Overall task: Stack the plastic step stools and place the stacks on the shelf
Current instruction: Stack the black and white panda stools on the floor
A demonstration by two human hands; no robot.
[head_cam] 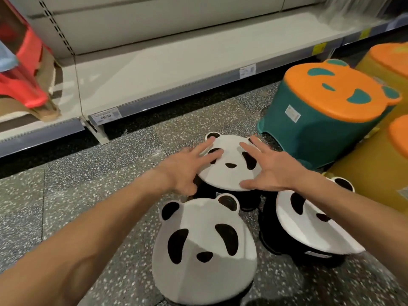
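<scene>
While flanking far panda stool point(229, 173), left hand point(185, 171), right hand point(269, 171) grips released, fingers spread.

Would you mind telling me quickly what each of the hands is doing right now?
Left hand: open, fingers spread over the far panda stool, gripping nothing.
Right hand: open, fingers spread over the same stool, gripping nothing.
</scene>
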